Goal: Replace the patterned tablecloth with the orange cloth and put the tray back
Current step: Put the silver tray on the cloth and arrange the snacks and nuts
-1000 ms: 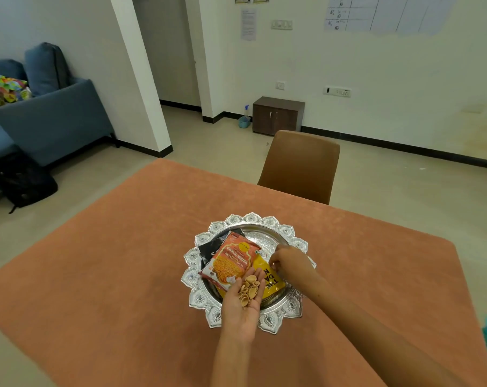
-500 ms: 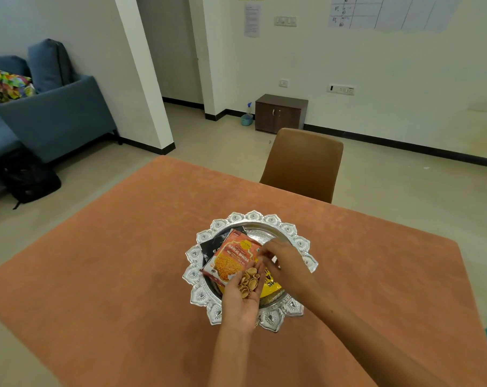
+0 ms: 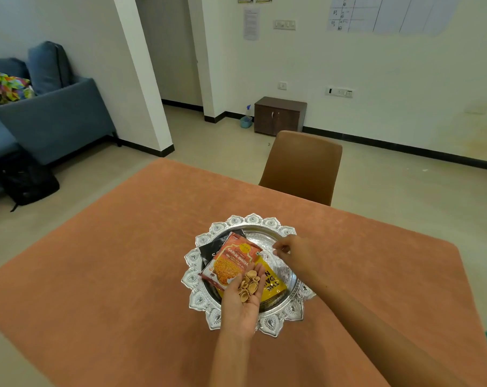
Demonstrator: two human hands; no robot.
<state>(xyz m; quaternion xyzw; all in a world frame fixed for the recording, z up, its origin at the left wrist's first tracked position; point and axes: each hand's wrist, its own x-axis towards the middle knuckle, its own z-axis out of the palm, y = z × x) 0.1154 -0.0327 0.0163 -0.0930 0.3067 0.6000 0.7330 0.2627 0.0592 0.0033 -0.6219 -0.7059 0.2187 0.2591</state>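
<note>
I see the orange cloth (image 3: 102,275) spread over the table, and the silver tray (image 3: 253,220) with its scalloped rim sits on it near my edge. Inside the tray lie three packets: a black one (image 3: 213,245) at the far left, an orange one (image 3: 232,263) overlapping it, and a yellow one (image 3: 273,280) partly under the orange.

My left hand (image 3: 243,300) hovers palm-up over the near part of the tray, fingers gently cupped, carrying a small heap of nut shells (image 3: 248,283). My right hand (image 3: 295,254) is over the right half of the tray, fingertips drawn together in a narrow pinch just above the crinkled clear wrap (image 3: 281,268) lying there; I cannot tell whether anything is caught between them.

Beyond the table stands a brown chair (image 3: 302,166), pushed in at the far side. Further back a small dark cabinet (image 3: 278,115) stands against the wall with a spray bottle (image 3: 246,118) just beside it. To the left is a blue sofa (image 3: 52,118) with a colourful cushion (image 3: 9,86), and a black bag (image 3: 24,177) lies on the floor in front of it.
</note>
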